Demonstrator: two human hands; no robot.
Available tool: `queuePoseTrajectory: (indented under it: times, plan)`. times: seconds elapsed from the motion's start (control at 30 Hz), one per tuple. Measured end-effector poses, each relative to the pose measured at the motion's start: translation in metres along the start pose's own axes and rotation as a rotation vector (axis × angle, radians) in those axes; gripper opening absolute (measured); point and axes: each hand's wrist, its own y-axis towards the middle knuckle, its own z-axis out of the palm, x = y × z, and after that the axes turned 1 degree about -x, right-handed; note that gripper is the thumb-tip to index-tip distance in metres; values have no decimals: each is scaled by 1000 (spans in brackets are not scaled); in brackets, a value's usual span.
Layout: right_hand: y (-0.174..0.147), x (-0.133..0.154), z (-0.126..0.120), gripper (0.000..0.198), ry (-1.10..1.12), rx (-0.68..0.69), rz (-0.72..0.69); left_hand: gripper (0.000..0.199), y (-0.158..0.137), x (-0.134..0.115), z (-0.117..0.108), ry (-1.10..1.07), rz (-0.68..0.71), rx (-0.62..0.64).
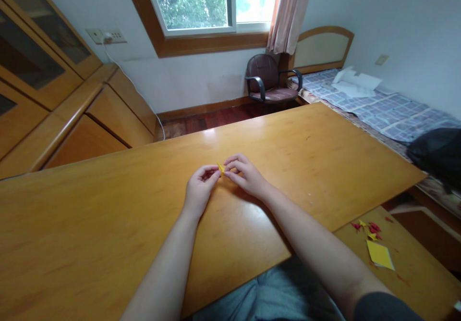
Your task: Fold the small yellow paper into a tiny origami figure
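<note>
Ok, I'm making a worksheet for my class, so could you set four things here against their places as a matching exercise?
1. folded yellow piece
2. yellow paper square
3. chair
4. curtain

A. hanging at the window
B. on the lower surface, right
C. between the left hand and right hand
D. standing beyond the table, beside the bed

Pairs: 1-C, 2-B, 3-D, 4-A

at the fingers [236, 158], the folded piece [221, 169] looks like thin, matt paper. under them, the tabletop [108, 205] is smooth, varnished-looking wood with a glossy sheen. to their lower right, the square sheets [380, 254] look like flat paper. beyond them, the chair [264, 76] looks leathery and slightly shiny, and the curtain [291, 16] is soft, matt cloth.
</note>
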Motion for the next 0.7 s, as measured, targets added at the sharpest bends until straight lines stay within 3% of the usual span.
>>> queuePoseTrajectory:
  times: [0.33, 0.7]
  plan:
    - [1, -4, 4, 12, -50, 12, 43, 24, -1, 1, 0, 122, 20, 19]
    - [1, -8, 8, 13, -56, -8, 107, 25, 0, 1, 0, 83, 6, 61]
